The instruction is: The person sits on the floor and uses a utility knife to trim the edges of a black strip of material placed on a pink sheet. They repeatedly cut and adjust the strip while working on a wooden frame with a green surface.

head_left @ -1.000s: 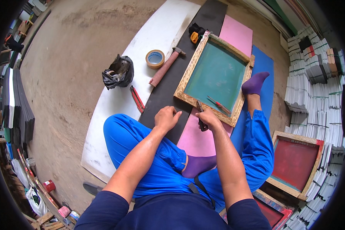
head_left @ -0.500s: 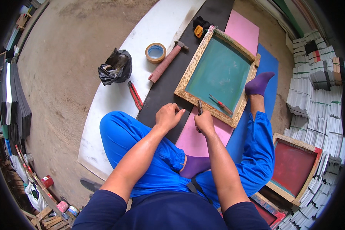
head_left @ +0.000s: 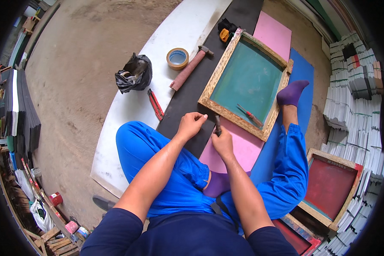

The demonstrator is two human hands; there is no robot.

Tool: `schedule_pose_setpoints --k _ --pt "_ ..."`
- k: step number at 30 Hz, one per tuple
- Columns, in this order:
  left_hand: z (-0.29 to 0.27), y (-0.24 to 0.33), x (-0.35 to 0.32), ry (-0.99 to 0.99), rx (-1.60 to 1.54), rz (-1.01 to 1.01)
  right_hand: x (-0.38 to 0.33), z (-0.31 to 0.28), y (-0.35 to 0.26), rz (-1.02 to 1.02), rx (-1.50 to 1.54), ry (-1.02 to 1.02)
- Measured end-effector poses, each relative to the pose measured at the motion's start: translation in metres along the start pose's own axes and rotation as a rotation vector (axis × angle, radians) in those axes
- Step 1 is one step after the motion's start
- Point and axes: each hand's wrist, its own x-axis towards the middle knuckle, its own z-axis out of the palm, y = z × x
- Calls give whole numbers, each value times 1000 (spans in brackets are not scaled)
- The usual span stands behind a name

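My right hand (head_left: pixel 222 143) is wrapped round dark pliers (head_left: pixel 218 123), held upright beside the near edge of a wooden screen frame (head_left: pixel 239 123). My left hand (head_left: pixel 191 124) is just left of them, thumb and fingertips pinched together; what they hold, if anything, is too small to make out. Green mesh (head_left: pixel 248 77) fills the wooden frame. On the mesh, near the frame's lower right corner, lies a screwdriver (head_left: pixel 252 117) with a red handle. Left of the frame rest a hammer (head_left: pixel 190 70) with a wrapped handle and a red cutter knife (head_left: pixel 155 104).
Tan tape (head_left: pixel 177 58) and a black plastic bag (head_left: pixel 134 73) sit on the white board (head_left: pixel 115 128). A black bundle with a yellow item (head_left: pixel 225 32) lies beyond the hammer. A red-mesh frame (head_left: pixel 330 187) leans against paper stacks (head_left: pixel 345 102) at right. My socked foot (head_left: pixel 292 93) flanks the green-mesh frame.
My right hand has drawn the pliers slightly back and left from the frame's edge. My left fingers have closed into a pinch. The whole view has shifted slightly.
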Motion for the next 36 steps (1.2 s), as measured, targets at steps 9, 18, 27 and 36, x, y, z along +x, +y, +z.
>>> schedule_pose_setpoints --k 9,18,27,36 --pt "-17 -18 -2 -106 -470 -237 -11 19 -15 74 -13 -356" --pt "-26 -18 -9 162 194 -135 -9 6 -9 296 339 -429" --pt "-11 5 -25 154 588 180 34 -41 -2 324 136 -256" --pt "-8 8 -21 111 528 166 47 -48 -17 369 40 -309"
